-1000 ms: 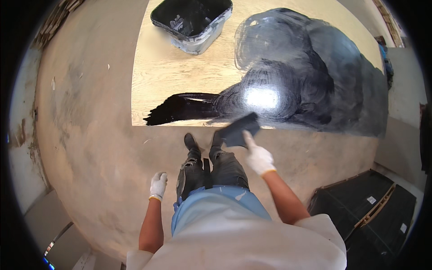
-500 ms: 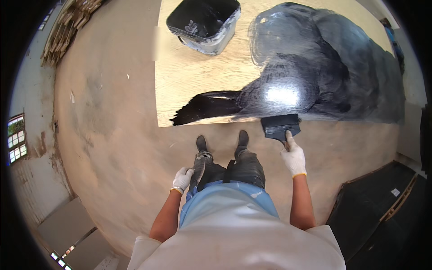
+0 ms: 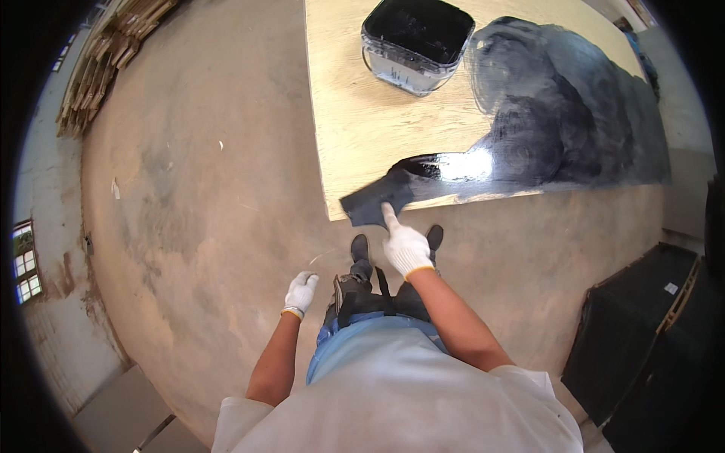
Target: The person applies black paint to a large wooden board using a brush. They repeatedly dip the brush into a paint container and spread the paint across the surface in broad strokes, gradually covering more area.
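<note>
My right hand [image 3: 405, 248], in a white knit glove, grips a wide black spreader [image 3: 377, 201], index finger stretched along its back. The blade lies over the near left corner of a pale wood-grain board [image 3: 355, 128]. Glossy black coating [image 3: 529, 136] covers much of the board's right side and runs in a band toward the spreader. Behind it on the board stands a square bucket [image 3: 415, 72] of black liquid, its outside smeared. My gloved left hand [image 3: 300, 293] hangs at my left side above the floor, fingers curled together; whether it holds anything is hidden.
Stacked wooden strips [image 3: 113, 57] lie at the far left by the wall. Large black panels or boxes [image 3: 627, 332] stand on the floor at the right. Grey panels [image 3: 124, 411] lean at the lower left. Concrete floor [image 3: 204, 226] stretches left of the board.
My right hand has swept the spreader left along the board's near edge to its left corner. My left hand has moved slightly away from my leg. The view has shifted.
</note>
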